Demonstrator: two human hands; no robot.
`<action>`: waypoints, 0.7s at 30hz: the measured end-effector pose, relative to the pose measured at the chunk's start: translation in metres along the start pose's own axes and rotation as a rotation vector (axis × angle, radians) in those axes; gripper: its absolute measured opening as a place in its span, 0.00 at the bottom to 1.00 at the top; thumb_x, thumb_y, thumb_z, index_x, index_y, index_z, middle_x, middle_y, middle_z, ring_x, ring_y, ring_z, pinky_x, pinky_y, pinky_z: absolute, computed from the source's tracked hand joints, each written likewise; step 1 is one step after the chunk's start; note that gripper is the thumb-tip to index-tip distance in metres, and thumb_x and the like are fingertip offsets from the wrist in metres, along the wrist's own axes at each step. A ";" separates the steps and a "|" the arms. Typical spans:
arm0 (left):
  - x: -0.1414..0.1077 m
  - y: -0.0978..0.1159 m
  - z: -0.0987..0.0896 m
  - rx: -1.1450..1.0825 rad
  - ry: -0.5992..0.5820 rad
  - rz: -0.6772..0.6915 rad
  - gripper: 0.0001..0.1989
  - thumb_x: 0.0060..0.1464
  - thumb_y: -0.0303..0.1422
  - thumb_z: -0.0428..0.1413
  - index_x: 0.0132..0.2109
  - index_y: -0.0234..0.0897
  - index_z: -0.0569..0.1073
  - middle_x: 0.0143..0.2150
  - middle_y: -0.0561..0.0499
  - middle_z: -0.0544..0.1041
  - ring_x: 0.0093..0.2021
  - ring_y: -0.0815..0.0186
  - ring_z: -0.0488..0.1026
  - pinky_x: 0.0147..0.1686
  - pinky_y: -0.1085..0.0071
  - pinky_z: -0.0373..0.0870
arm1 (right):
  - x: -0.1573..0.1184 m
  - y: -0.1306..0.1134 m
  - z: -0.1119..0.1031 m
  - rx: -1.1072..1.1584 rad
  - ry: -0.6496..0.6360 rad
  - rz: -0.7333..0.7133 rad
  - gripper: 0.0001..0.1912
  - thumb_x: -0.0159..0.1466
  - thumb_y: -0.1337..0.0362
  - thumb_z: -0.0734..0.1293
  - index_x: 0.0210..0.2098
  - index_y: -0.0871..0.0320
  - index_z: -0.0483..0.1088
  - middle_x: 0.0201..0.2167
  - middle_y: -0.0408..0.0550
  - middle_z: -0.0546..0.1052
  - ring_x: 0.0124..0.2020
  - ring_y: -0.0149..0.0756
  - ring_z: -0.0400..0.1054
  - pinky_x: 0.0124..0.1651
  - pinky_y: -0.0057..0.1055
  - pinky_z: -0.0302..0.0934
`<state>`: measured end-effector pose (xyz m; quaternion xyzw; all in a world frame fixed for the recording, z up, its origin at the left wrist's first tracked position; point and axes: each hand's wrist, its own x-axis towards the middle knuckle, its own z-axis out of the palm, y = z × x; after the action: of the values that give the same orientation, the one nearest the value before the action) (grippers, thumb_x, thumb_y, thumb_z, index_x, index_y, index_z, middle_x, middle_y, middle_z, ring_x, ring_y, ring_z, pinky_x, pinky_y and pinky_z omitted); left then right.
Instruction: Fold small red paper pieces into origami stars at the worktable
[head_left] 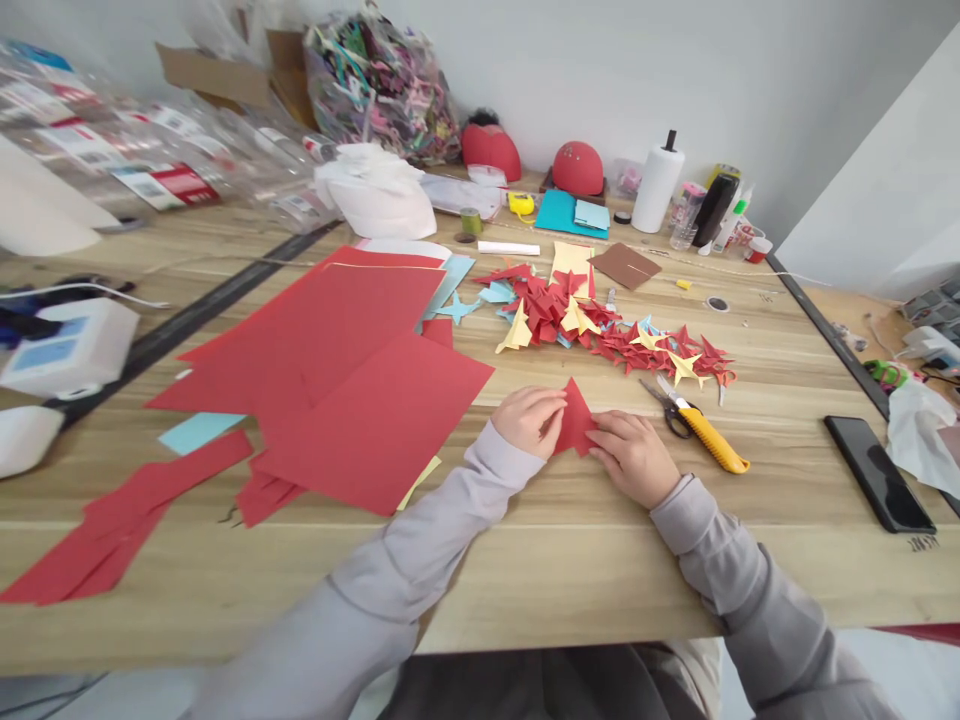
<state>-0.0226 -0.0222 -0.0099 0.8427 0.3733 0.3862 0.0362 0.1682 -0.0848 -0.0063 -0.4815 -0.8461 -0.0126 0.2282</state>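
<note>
Left hand (529, 420) and right hand (634, 458) both on a small folded red paper triangle (575, 420), which sits between them, point up, low on the light wood-grain surface (570, 590) and touching it. Left fingers (544, 405) are close together, pressed on the paper's left side; right fingers (607, 435) are narrow too, pinching its right edge. Paper held between both hands, exact grip partly hidden.

Just right of the right hand: black-handled steel scissors (673, 418), partly under a yellow utility knife (712, 440). Above the hands, a long heap of folded red and yellow paper stars (592, 325), with some light blue pieces (478, 308) at its left end. To the left, large overlapping red paper sheets (337, 390) lie flat, with red paper strips (124, 525) further left. Far right, a black smartphone (877, 472) lies face up. At the back, a white paper towel roll (658, 188) stands upright. Grey sleeves (442, 530) cover both forearms.
</note>
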 end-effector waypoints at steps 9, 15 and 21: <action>-0.002 -0.021 0.022 0.229 -0.201 -0.247 0.14 0.48 0.39 0.55 0.37 0.32 0.73 0.49 0.38 0.70 0.50 0.52 0.65 0.49 0.55 0.63 | 0.002 -0.006 0.001 0.011 0.037 0.019 0.11 0.62 0.60 0.62 0.39 0.59 0.73 0.42 0.50 0.77 0.46 0.39 0.66 0.48 0.38 0.57; 0.001 -0.002 0.016 0.267 -0.317 -0.203 0.14 0.54 0.36 0.50 0.44 0.42 0.75 0.61 0.44 0.62 0.57 0.49 0.59 0.53 0.49 0.56 | 0.001 -0.005 0.002 -0.036 -0.018 -0.048 0.12 0.64 0.60 0.60 0.41 0.56 0.73 0.45 0.49 0.76 0.51 0.41 0.63 0.53 0.43 0.51; 0.000 -0.011 -0.002 0.375 -0.347 -0.110 0.16 0.56 0.39 0.46 0.39 0.43 0.78 0.58 0.47 0.67 0.57 0.51 0.61 0.58 0.48 0.47 | -0.003 0.005 0.000 -0.154 0.053 0.088 0.14 0.63 0.60 0.61 0.26 0.58 0.74 0.34 0.50 0.79 0.43 0.40 0.66 0.53 0.43 0.49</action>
<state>-0.0305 -0.0149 -0.0128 0.8668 0.4718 0.1572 -0.0362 0.1737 -0.0842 -0.0085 -0.5340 -0.8142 -0.0802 0.2134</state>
